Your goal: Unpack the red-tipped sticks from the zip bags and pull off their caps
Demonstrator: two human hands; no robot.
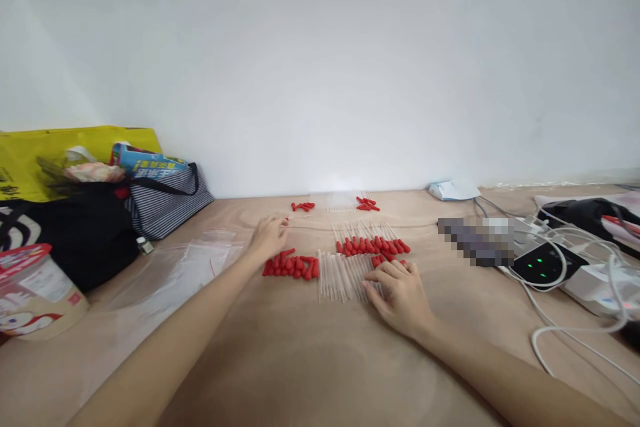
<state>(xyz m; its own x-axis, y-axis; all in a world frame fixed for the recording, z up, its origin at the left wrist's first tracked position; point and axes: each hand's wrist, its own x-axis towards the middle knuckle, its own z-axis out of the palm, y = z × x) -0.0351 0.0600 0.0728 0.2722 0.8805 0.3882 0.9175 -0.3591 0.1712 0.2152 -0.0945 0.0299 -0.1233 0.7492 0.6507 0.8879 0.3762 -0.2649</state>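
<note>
My left hand (pixel 269 236) lies on the beige table (pixel 300 360), fingers curled, just behind a pile of loose red rubber bulbs (pixel 293 266); a red bulb tip shows at its fingertips. My right hand (pixel 397 290) rests flat with fingers stretched over a row of clear glass pipette tubes (pixel 340 275). Behind it lies a row of assembled droppers with red bulbs (pixel 373 241). Farther back lie two small groups of red bulbs (pixel 303 206) and more clear tubes (pixel 343 201).
Clear plastic bags (pixel 190 260) lie at the left. A striped bag (pixel 165 203), a yellow bag (pixel 30 157) and a packet (pixel 35 290) crowd the left edge. Power strips, white cables (pixel 565 267) and a black item sit at the right. A white wall stands behind.
</note>
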